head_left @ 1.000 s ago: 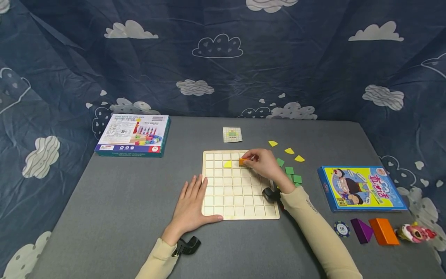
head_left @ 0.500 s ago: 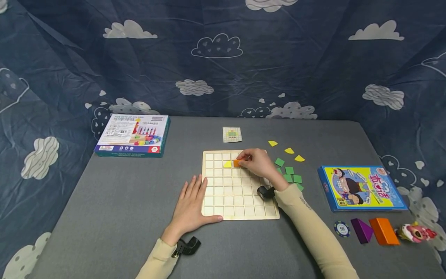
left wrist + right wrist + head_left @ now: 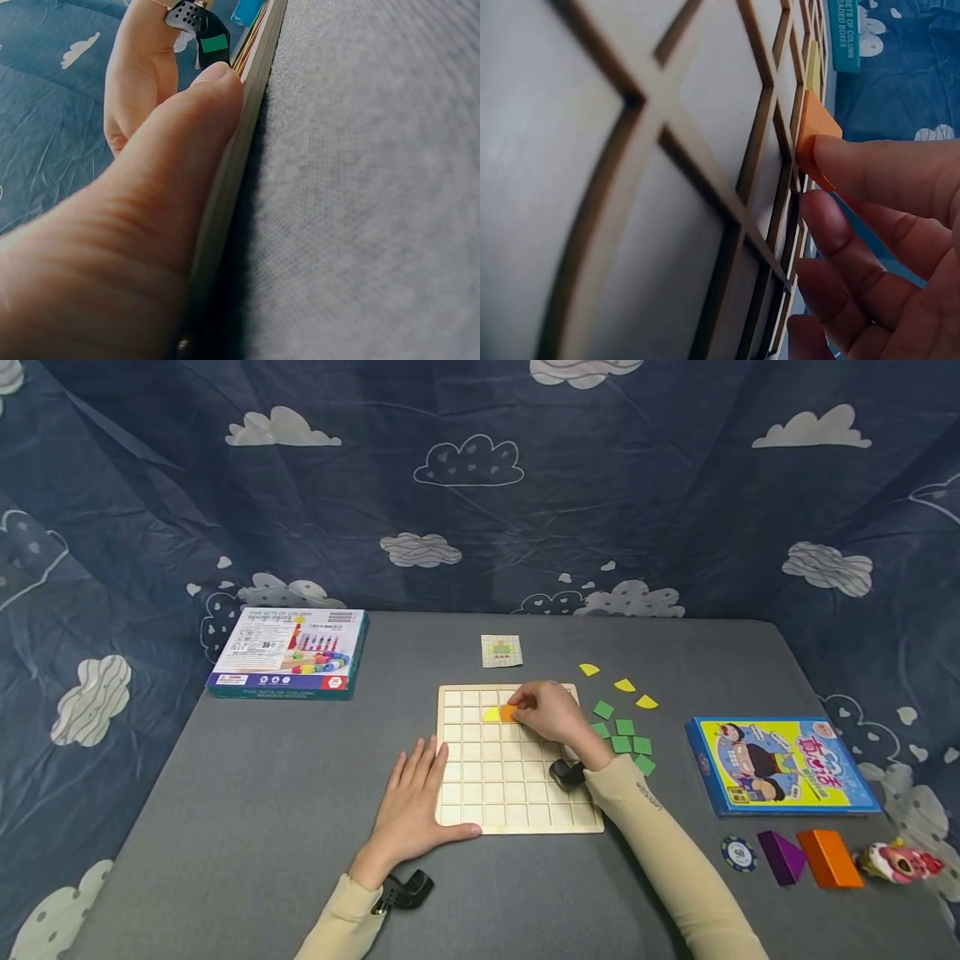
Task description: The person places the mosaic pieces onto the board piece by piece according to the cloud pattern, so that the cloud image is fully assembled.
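Right hand (image 3: 551, 714): grip closed to a fingertip pinch on one orange tile (image 3: 508, 713), thumb and forefinger on its 3 o'clock edge; in the wrist view the orange tile (image 3: 815, 135) stands tilted, its lower edge down in a cell and its top edge up off the grid. The tile sits at the fingertips, toward 9 o'clock from the palm, over the second row of the wooden grid board (image 3: 517, 793), with one yellow tile (image 3: 491, 714) touching or just beside it at 9 o'clock; whether it is fully seated cannot be told. The right hand is the nearer hand by far. Left hand (image 3: 411, 806): fingers straight and flat on the surface, holding nothing, thumb (image 3: 180, 142) pressed along the board's near left edge (image 3: 240, 150) at 7 o'clock of the board. Outward from the board on the grey surface (image 3: 262, 793): green square tiles (image 3: 624, 737) in a loose cluster at 3 o'clock, about six, some hidden by the wrist; three yellow quarter-round pieces (image 3: 622, 685) at 2 o'clock; one small pattern card (image 3: 501, 650) at 12 o'clock; one teal-edged toy box (image 3: 288, 650) at 10 o'clock; one blue and yellow game box (image 3: 780, 766) at 3 o'clock; at 4 o'clock, one poker chip (image 3: 740, 854), one purple block (image 3: 780, 857), one orange block (image 3: 828, 858), one small pink figure (image 3: 898, 862).
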The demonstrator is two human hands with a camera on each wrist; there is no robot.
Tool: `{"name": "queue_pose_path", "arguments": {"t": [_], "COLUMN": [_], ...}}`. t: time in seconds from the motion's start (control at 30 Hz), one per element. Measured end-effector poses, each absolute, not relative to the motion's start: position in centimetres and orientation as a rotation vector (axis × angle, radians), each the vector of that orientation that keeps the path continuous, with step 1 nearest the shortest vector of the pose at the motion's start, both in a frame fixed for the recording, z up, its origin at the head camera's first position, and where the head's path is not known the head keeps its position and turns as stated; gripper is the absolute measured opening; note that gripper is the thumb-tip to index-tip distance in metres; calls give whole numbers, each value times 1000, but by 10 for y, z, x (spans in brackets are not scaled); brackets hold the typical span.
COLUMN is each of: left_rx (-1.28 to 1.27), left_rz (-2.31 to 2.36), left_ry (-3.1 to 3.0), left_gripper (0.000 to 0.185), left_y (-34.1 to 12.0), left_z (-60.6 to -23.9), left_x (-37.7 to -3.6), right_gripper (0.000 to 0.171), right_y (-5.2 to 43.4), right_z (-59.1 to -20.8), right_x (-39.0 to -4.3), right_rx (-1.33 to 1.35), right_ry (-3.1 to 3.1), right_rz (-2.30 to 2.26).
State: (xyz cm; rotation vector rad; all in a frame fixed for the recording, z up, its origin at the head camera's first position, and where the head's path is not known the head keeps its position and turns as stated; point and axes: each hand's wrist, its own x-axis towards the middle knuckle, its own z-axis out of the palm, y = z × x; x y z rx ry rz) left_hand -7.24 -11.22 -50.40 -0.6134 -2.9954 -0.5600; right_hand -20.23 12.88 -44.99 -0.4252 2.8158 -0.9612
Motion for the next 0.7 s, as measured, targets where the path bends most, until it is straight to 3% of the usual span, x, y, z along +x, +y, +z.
{"name": "queue_pose_path", "arguments": {"t": [0.7], "left_rx": [-617], "left_rz": [-579], "left_ry": [-3005], "left_gripper": [120], "left_y": [-112], "left_z": [-503], "left_x": [-72], "right_gripper": [14], "right_y": [131], "right_z": [-447], "right_x": [-204], "right_rx": [-499], "right_ry": [2882], "right_rz": [-804]}}
